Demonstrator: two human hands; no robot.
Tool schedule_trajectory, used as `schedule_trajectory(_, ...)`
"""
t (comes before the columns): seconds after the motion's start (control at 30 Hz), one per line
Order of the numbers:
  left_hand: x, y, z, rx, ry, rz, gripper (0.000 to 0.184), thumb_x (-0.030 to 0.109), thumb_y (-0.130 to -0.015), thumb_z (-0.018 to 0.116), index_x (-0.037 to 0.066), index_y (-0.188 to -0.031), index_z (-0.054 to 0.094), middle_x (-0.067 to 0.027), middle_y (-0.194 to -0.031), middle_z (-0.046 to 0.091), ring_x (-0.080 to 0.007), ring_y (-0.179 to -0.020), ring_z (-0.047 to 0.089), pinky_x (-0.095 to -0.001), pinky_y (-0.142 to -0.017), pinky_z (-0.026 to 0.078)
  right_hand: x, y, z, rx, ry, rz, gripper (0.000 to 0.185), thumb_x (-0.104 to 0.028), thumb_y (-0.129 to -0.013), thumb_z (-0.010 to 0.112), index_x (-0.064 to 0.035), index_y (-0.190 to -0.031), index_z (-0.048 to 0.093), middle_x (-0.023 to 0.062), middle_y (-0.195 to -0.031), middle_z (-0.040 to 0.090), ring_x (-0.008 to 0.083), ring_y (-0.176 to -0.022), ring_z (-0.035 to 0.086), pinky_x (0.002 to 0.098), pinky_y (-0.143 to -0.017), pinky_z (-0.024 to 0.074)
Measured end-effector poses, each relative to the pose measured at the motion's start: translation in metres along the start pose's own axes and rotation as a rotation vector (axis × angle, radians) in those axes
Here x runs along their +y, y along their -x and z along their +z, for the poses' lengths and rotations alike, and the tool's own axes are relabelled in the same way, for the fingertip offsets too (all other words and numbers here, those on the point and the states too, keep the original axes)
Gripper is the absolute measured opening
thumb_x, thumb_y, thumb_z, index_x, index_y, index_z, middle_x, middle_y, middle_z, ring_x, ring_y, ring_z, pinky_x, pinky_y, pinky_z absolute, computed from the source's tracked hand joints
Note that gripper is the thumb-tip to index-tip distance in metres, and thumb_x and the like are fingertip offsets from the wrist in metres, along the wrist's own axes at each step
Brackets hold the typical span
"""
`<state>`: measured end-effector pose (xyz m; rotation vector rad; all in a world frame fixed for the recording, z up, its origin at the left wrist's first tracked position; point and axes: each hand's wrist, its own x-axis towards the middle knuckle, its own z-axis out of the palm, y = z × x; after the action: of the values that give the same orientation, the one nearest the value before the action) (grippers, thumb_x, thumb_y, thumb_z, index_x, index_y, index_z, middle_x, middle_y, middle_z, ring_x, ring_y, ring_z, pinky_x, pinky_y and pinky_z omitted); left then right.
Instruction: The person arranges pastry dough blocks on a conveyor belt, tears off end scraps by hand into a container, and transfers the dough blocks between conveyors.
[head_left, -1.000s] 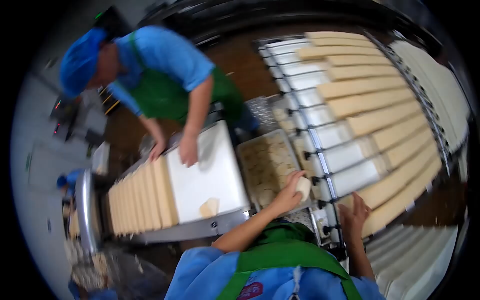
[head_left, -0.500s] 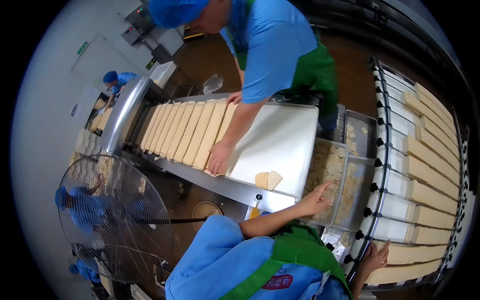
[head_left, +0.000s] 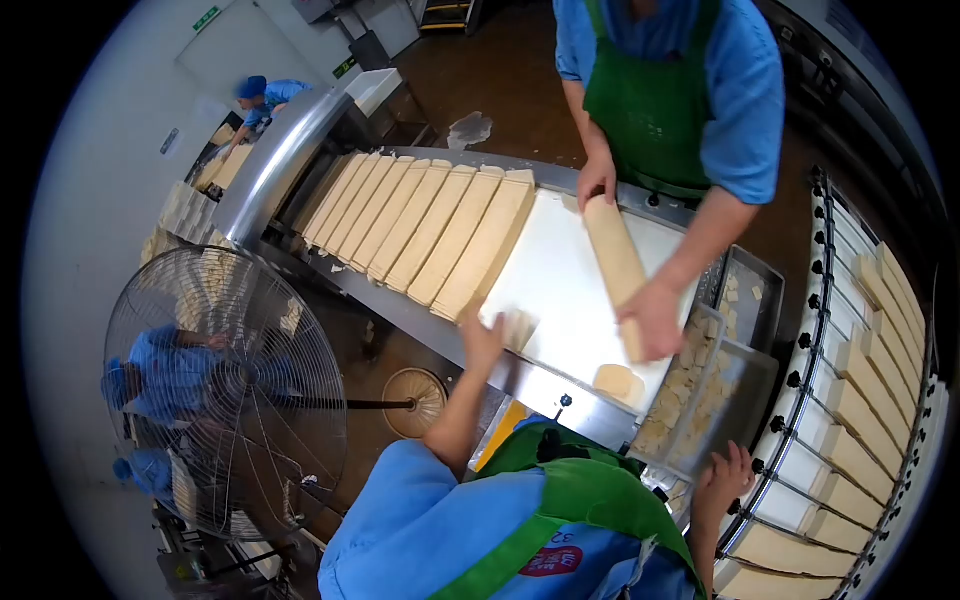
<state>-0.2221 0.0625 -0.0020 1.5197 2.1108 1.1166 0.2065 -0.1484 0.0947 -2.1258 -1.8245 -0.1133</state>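
My left hand (head_left: 483, 342) is at the near edge of the white belt (head_left: 550, 270), by the lower end of the last dough slab (head_left: 488, 245) in the row. Its fingers look apart, though somewhat blurred. Just right of the thumb is a smeared pale dough piece (head_left: 518, 328); whether the hand touches it is unclear. My right hand (head_left: 722, 482), fingers spread and holding nothing, hovers beside the near rail of the slatted conveyor (head_left: 790, 400). Across the belt, a co-worker in a green apron (head_left: 650, 110) grips one long dough slab (head_left: 615, 258) by both ends.
Small dough trimmings (head_left: 617, 380) rest at the belt's corner. A clear tub (head_left: 712, 365) of scraps sits inside a metal tray (head_left: 765, 365). Long slabs (head_left: 865, 400) line the right conveyor. A large fan (head_left: 245, 375) stands at left; other workers are behind it.
The view has shifted. My left hand has gone from above the scrap tub to the row's near end. My right hand has left the conveyor's slabs. The co-worker now holds a slab further right.
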Motion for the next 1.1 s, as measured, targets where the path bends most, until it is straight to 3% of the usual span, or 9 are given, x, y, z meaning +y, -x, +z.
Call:
schedule_trajectory(0.07,-0.038,-0.021,-0.012,0.120,-0.214,0.029,0.061,0.019,-0.078,0.070,-0.002,-0.128,0.041,-0.0240,-0.120,0.045,-0.0332,-0.109,0.045,-0.0404,-0.090,0.043,-0.034,-0.025,0.006,-0.035,-0.004,-0.058,0.020,-0.005,-0.071,0.058,-0.0076,-0.091,0.063,0.0111,-0.123,0.054,0.0336,-0.123,0.042,0.0518,-0.101,0.0236)
schedule_trajectory(0.13,-0.044,-0.038,-0.026,0.056,-0.345,-0.422,0.078,0.021,-0.073,0.074,-0.005,-0.133,0.032,-0.0295,-0.128,0.033,-0.0409,-0.116,0.037,-0.0415,-0.100,0.036,-0.062,-0.047,0.017,-0.063,-0.022,-0.151,0.019,-0.006,-0.070,0.061,-0.0095,-0.088,0.064,0.0093,-0.119,0.056,0.0328,-0.120,0.043,0.0522,-0.100,0.0251)
schedule_trajectory(0.23,-0.071,-0.052,-0.024,-0.025,-0.091,-0.380,0.085,0.020,-0.069,0.078,-0.007,-0.134,0.030,-0.0303,-0.131,0.027,-0.0421,-0.115,0.039,-0.0393,-0.101,0.036,-0.109,-0.083,0.032,-0.042,-0.120,-0.290,0.019,-0.007,-0.069,0.063,-0.0107,-0.088,0.064,0.0086,-0.119,0.056,0.0321,-0.121,0.043,0.0517,-0.099,0.0265)
schedule_trajectory(0.37,-0.052,-0.062,-0.016,-0.146,-0.094,-0.380,0.087,0.016,-0.066,0.081,-0.007,-0.133,0.029,-0.0268,-0.128,0.029,-0.0401,-0.120,0.036,-0.0384,-0.102,0.036,-0.168,-0.129,0.054,-0.047,-0.189,-0.416,0.017,-0.008,-0.072,0.061,-0.0110,-0.088,0.065,0.0081,-0.119,0.056,0.0307,-0.122,0.043,0.0494,-0.098,0.0271)
schedule_trajectory(0.53,-0.043,-0.066,-0.021,-0.281,-0.105,-0.262,0.090,0.021,-0.066,0.080,-0.008,-0.133,0.027,-0.0295,-0.122,0.036,-0.0444,-0.109,0.046,-0.0439,-0.094,0.043,-0.226,-0.186,0.130,-0.124,-0.309,-0.453,0.022,-0.010,-0.072,0.063,-0.0097,-0.094,0.066,0.0109,-0.123,0.054,0.0327,-0.120,0.043,0.0505,-0.096,0.0293)
schedule_trajectory(0.63,-0.048,-0.068,-0.015,-0.310,-0.187,-0.164,0.094,0.028,-0.066,0.079,-0.007,-0.134,0.024,-0.0315,-0.116,0.044,-0.0481,-0.101,0.052,-0.0495,-0.087,0.046,-0.260,-0.223,0.186,-0.181,-0.275,-0.437,0.039,-0.015,-0.075,0.064,-0.0054,-0.113,0.060,0.0186,-0.132,0.045,0.0354,-0.123,0.040,0.0506,-0.097,0.0299)
schedule_trajectory(0.7,-0.041,-0.071,-0.019,-0.373,-0.280,-0.174,0.096,0.034,-0.068,0.077,-0.007,-0.136,0.023,-0.0320,-0.118,0.044,-0.0472,-0.101,0.053,-0.0491,-0.085,0.048,-0.290,-0.250,0.213,-0.186,-0.235,-0.344,0.055,-0.026,-0.080,0.065,-0.0056,-0.129,0.049,0.0212,-0.140,0.035,0.0371,-0.124,0.036,0.0505,-0.096,0.0305)
schedule_trajectory(0.9,-0.039,-0.077,-0.024,-0.480,-0.342,-0.167,0.098,0.044,-0.070,0.075,-0.007,-0.135,0.024,-0.0292,-0.117,0.047,-0.0435,-0.092,0.060,-0.0477,-0.076,0.052,-0.357,-0.331,0.273,-0.280,-0.081,-0.230,0.067,-0.045,-0.088,0.053,-0.0062,-0.140,0.035,0.0214,-0.148,0.025,0.0359,-0.126,0.034,0.0496,-0.096,0.0318)
schedule_trajectory(1.1,-0.047,-0.073,-0.019,-0.508,-0.489,-0.062,0.098,0.053,-0.071,0.071,-0.010,-0.132,0.028,-0.0251,-0.110,0.049,-0.0358,-0.080,0.064,-0.0403,-0.061,0.055,-0.409,-0.395,0.281,-0.404,-0.063,-0.111,0.067,-0.052,-0.089,0.046,-0.0216,-0.146,0.028,0.0208,-0.152,0.013,0.0345,-0.127,0.035,0.0487,-0.102,0.0304)
